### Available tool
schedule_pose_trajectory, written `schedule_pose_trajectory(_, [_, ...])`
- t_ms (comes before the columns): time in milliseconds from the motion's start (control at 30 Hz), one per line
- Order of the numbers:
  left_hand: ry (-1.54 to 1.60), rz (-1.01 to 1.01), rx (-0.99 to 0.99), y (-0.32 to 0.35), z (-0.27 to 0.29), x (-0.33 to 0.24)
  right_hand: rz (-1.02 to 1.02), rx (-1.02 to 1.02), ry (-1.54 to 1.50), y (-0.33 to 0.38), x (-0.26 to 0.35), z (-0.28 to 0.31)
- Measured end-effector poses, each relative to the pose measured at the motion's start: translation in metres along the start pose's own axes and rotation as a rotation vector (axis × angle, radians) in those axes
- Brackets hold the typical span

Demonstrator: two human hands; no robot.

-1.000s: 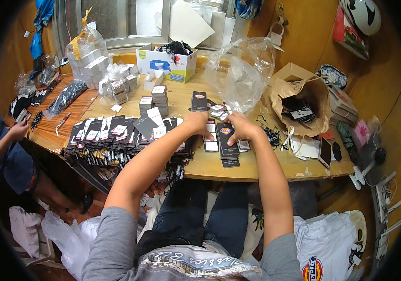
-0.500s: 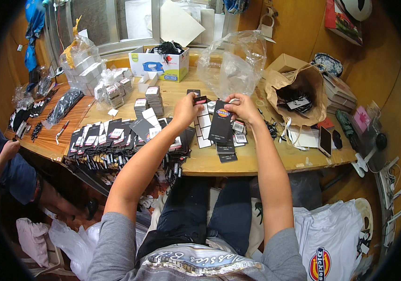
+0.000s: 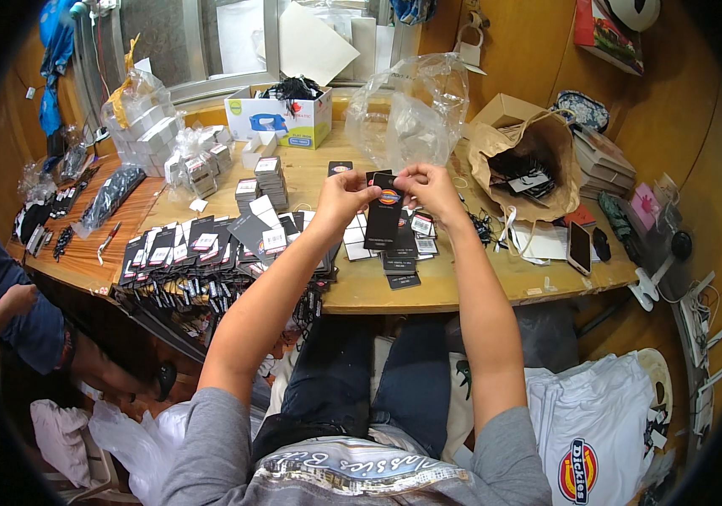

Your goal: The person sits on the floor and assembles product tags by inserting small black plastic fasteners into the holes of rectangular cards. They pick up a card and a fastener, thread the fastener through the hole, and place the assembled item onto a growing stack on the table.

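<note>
Over the table, a black hang tag with a coloured logo hangs upright between my two hands. My left hand pinches its upper left edge, and my right hand grips the top right corner. A second dark tag shows partly behind its top; its lower part is hidden. Below lie a white label sheet and several black tags, partly covered by the held one. Another small black tag rests just beyond my left hand.
A broad pile of black tags reaches the table's front edge at left. Stacked small cards stand behind it. Farther back are a white box and clear plastic bag. A paper bag and phone sit right.
My left hand has moved right to meet the large tag, bringing its small black tag with it. The right hand and large tag have shifted slightly left; the view has shifted a little too.
</note>
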State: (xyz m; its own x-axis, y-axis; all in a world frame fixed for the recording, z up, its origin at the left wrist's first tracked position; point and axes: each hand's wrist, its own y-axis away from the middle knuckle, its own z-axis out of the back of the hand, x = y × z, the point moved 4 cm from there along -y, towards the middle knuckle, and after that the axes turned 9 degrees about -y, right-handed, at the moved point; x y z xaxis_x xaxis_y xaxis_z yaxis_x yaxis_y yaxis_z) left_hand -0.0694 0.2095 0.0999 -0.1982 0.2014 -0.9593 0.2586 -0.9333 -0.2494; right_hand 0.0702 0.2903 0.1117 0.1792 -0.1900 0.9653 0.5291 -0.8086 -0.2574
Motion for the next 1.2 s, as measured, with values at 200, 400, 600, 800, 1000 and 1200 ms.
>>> schedule_pose_trajectory(200, [0.313,0.065,-0.098,0.019,0.001,-0.006,0.035,-0.082,0.959,0.003,-0.056,0.058])
schedule_pose_trajectory(400, [0.282,0.034,-0.114,0.021,0.000,0.004,-0.147,-0.180,0.605,0.000,-0.055,0.066])
schedule_pose_trajectory(600, [0.120,-0.016,-0.167,0.017,-0.004,0.006,-0.233,-0.154,0.451,-0.008,-0.057,0.076])
schedule_pose_trajectory(800, [-0.211,-0.177,-0.326,0.017,-0.009,0.000,-0.184,0.035,0.174,0.008,0.010,0.046])
schedule_pose_trajectory(1000, [-0.037,-0.149,-0.183,0.022,-0.036,-0.007,0.075,0.127,0.305,0.014,0.043,0.003])
schedule_pose_trajectory(1200, [-0.010,-0.069,-0.197,0.032,-0.027,-0.009,-0.050,-0.089,0.638,-0.017,-0.018,0.063])
